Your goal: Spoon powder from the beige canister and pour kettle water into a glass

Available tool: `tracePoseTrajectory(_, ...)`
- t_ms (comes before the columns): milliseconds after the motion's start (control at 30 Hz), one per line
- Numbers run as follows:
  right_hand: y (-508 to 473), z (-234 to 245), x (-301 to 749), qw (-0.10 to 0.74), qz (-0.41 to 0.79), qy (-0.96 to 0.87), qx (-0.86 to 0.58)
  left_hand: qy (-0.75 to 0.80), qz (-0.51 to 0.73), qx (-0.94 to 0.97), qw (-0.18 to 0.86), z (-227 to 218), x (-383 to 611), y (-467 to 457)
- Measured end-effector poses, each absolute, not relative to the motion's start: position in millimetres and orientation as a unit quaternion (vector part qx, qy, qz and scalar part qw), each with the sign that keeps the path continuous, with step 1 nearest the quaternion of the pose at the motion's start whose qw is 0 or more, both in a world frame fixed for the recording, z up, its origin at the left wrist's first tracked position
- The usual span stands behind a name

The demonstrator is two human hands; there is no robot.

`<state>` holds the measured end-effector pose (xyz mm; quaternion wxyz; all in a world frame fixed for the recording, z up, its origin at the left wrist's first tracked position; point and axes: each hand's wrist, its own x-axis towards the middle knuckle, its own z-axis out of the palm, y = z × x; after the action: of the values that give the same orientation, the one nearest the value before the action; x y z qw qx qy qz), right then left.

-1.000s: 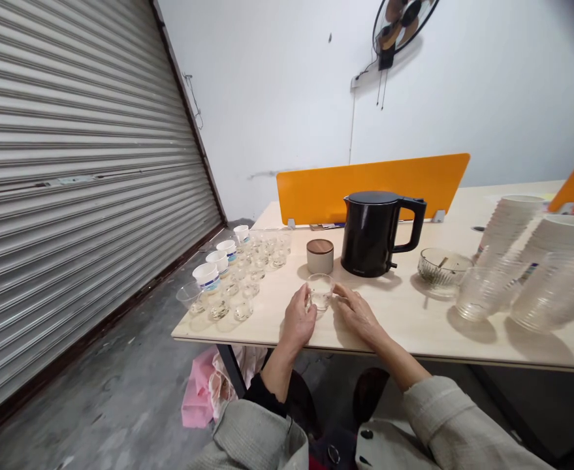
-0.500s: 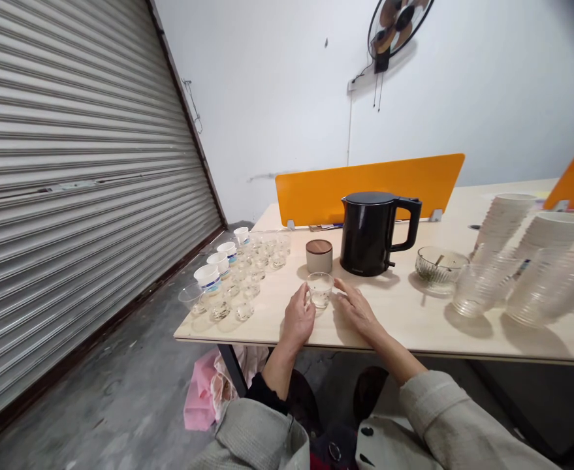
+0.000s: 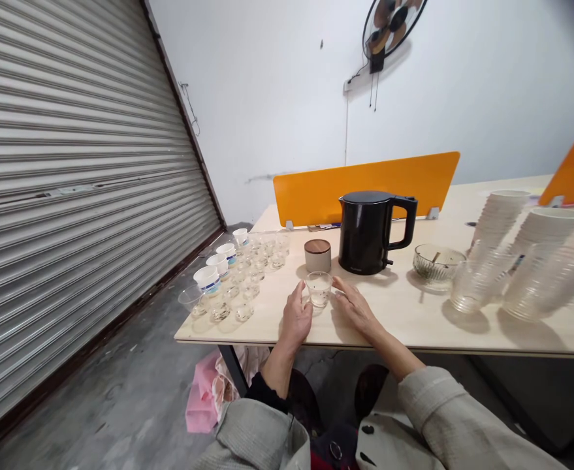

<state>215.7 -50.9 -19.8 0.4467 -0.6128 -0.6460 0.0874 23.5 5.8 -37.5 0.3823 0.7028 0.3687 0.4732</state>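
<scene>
A clear plastic cup with liquid and a few small dark bits stands upright on the pale wooden table. On its left side is my left hand, fingers extended, thumb and fingertips close to the wall; whether they touch it I cannot tell. My right hand lies to the right with fingers stretched out, fingertips close to the rim. Right behind the cup stands a light grey canister with a wooden lid. A black electric kettle stands behind and to the right.
At left are several filled clear cups and several white paper cups. A ribbed glass bowl, stacked clear cups and stacked paper cups stand at right. An orange divider rises behind the kettle. A pink bag lies below.
The view has shifted slightly. The cup stays in the same spot, and both hands remain beside it with almost no movement.
</scene>
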Motion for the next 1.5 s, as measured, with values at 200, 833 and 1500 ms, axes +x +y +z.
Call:
tracePoseTrajectory(200,-49,-24,214,0.453,0.085,-0.644,-0.610,0.369,0.467,0.709,0.379,-37,25,4)
tracePoseTrajectory(833,-51,-24,221,0.472,0.070,-0.614,-0.628,0.410,0.481,0.710,0.311,-33,21,12)
tracePoseTrajectory(1500,-53,-13,217,0.183,-0.040,-0.630,-0.754,0.427,0.305,0.835,0.165,-27,9,33)
